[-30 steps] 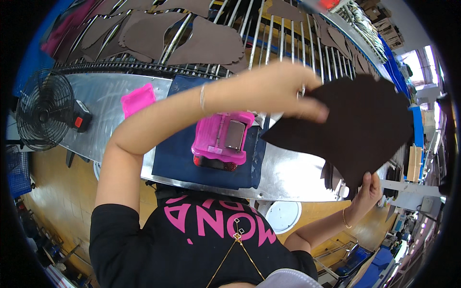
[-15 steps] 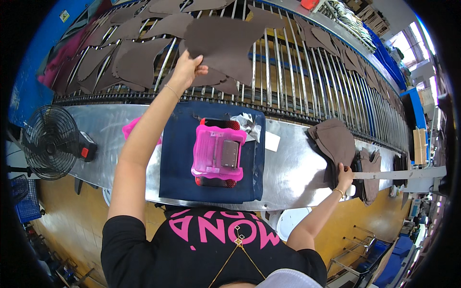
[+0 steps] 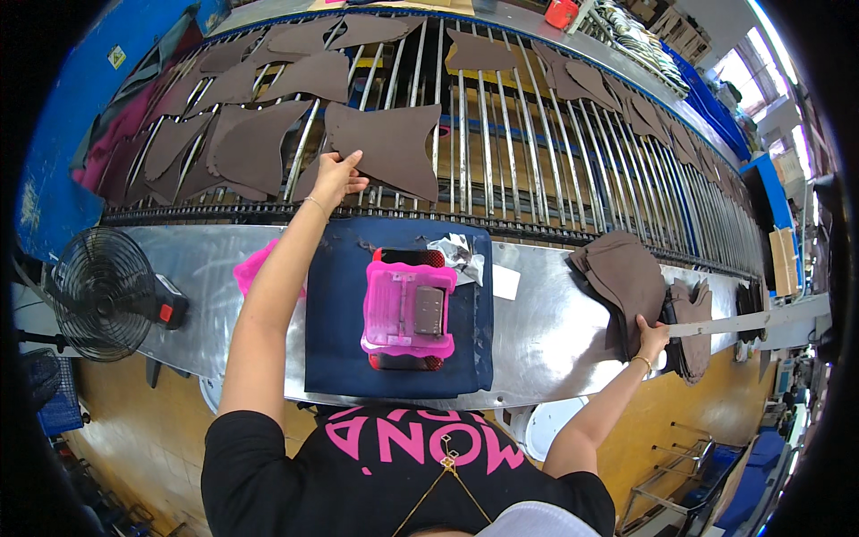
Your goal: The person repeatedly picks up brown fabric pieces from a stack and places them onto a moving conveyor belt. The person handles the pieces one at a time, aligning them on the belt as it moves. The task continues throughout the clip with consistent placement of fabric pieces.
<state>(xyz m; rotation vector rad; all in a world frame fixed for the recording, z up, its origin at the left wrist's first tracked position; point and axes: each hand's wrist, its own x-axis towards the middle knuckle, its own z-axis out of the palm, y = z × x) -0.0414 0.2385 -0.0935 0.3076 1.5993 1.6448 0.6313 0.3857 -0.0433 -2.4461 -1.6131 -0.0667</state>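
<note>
"Where do you have your left hand?"

"At half past ten from my view's centre. My left hand (image 3: 338, 179) has its fingers on the near-left edge of a flat brown piece (image 3: 394, 148); whether they pinch it or lie loose, I can't tell from here."

"And that piece?"

"At eleven o'clock, lying across the metal rods (image 3: 488, 152)."

"Your right?"

"Half past three. My right hand (image 3: 653, 335) has its thumb on the near edge of a stack of brown pieces (image 3: 622, 268) on the metal table (image 3: 537, 349); its other fingers are partly hidden, so I can't confirm a grip."

"What's around?"

"Near six, a pink tray (image 3: 385, 304) above a navy mat (image 3: 335, 331); at nine, a black fan (image 3: 103, 294)."
</note>
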